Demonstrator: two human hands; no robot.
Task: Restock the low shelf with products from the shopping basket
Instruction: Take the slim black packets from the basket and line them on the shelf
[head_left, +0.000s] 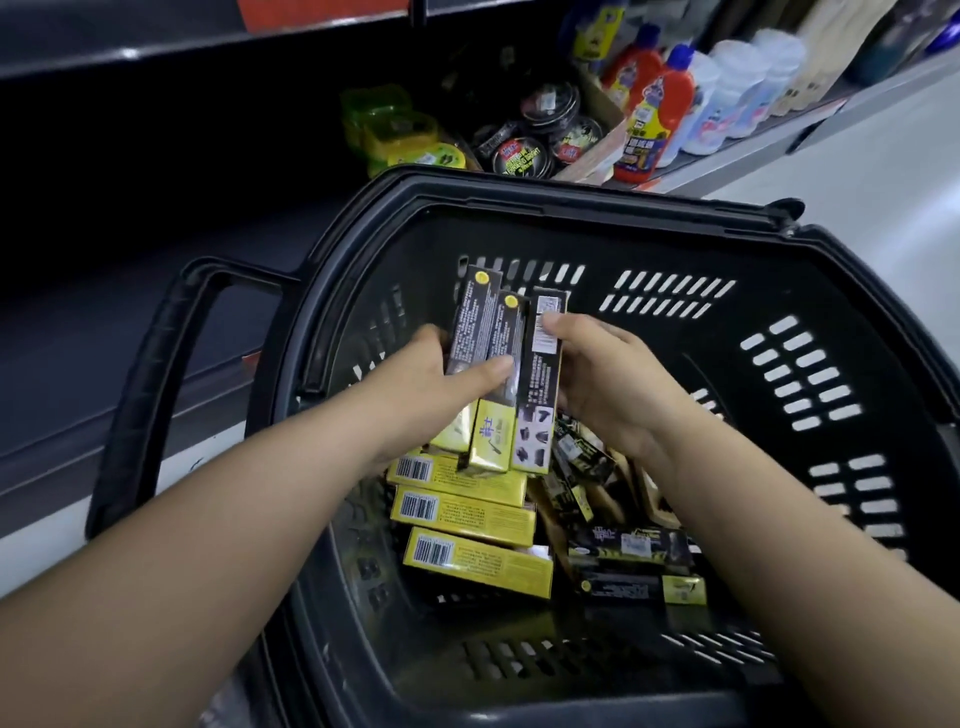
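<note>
Over the dark shopping basket (571, 196), the left hand (431, 382) gripped two black-and-yellow boxes (474, 325) together, and the right hand (610, 376) held a third box (540, 400) just beside them. More boxes (465, 519) lay inside the basket, near the low shelf (93, 338).

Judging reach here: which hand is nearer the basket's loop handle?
Left. The left hand grips two boxes just right of the handle; the right hand holds a third box farther right.
</note>
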